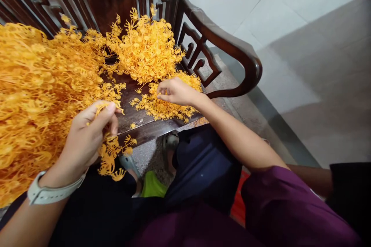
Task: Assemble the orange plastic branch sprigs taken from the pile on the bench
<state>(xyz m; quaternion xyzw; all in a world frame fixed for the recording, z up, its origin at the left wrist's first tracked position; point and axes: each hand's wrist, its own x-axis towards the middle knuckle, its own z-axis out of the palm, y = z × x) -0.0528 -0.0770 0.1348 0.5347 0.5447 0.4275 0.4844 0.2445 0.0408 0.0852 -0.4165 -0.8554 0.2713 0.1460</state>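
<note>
My left hand (87,135), with a white watch band on the wrist, is closed around a bunch of orange plastic sprigs (111,154) that hang below the palm. My right hand (175,92) reaches over the dark wooden seat (136,117) and pinches a small orange piece from a low flat pile (165,106) at the seat's front edge. A large heap of the same orange sprigs (37,88) fills the left, and a rounder clump (146,48) lies behind the right hand.
The seat belongs to a carved dark wooden bench with a curved armrest (223,42) on the right. Pale floor tiles (304,46) lie beyond it. My knees in dark trousers (203,162) and a green sandal (152,185) sit below the seat edge.
</note>
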